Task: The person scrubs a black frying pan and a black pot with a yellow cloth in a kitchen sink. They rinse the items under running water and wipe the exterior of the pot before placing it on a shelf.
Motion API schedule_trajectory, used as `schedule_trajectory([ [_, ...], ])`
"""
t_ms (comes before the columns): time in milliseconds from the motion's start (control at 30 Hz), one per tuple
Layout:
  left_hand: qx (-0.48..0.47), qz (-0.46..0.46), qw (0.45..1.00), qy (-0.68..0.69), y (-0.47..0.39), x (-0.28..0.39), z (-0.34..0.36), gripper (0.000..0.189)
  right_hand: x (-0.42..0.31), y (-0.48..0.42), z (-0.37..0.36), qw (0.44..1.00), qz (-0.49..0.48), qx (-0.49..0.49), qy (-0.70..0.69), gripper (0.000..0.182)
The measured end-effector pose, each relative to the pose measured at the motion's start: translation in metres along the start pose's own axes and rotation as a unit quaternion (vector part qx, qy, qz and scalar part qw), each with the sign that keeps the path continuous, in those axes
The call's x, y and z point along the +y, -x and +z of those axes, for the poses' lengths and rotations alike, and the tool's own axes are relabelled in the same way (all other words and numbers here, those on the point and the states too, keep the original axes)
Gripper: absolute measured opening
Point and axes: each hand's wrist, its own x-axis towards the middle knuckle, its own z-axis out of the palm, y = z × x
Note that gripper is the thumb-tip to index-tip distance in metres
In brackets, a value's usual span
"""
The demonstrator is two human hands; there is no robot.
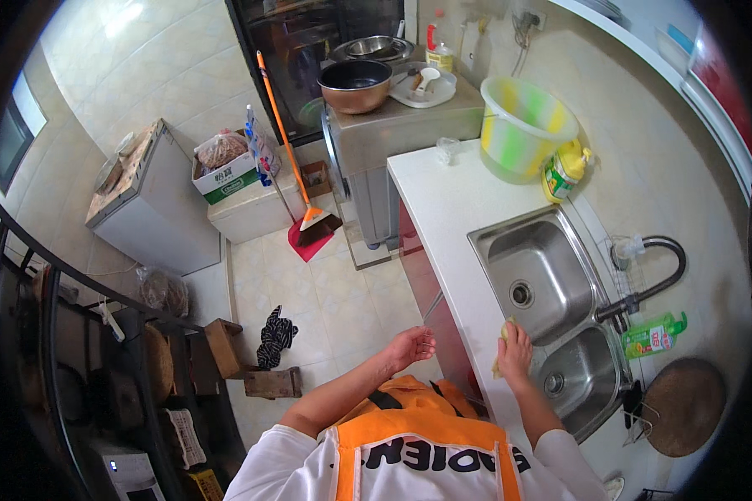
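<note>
My right hand (pixel 515 352) grips a yellowish cloth or sponge (pixel 505 332) against the white countertop (pixel 470 282), by the near edge of the double stainless steel sink (pixel 542 269). My left hand (pixel 412 347) hangs in the air left of the counter, fingers loosely curled, with nothing seen in it. Both sink basins hold no dishes. A dark gooseneck faucet (pixel 645 294) rises behind them, and a green pump bottle (pixel 655 336) stands beside its base.
A striped plastic bucket (pixel 520 131) and a yellow detergent bottle (pixel 564 172) stand at the counter's far end. Beyond are a copper-coloured pot (pixel 355 91) and a plastic tray (pixel 423 94). A broom (pixel 288 138), red dustpan (pixel 307 241) and wooden stool (pixel 272 382) occupy the floor.
</note>
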Motion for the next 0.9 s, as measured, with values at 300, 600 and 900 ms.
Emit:
schedule_trajectory([
  [300, -0.022, -0.037, 0.999, 0.020, -0.039, 0.049, -0.015, 0.021, -0.024, -0.039, 0.016, 0.996, 0.083, 0.014, 0.034, 0.041],
  [600, -0.034, -0.059, 0.998, -0.016, -0.088, 0.116, -0.019, 0.023, -0.042, -0.148, 0.043, 0.996, 0.081, 0.012, -0.032, 0.028],
  [900, -0.021, 0.031, 0.991, -0.126, -0.159, 0.250, -0.008, 0.022, -0.005, -0.224, 0.109, 0.950, 0.187, -0.055, -0.245, 0.045],
])
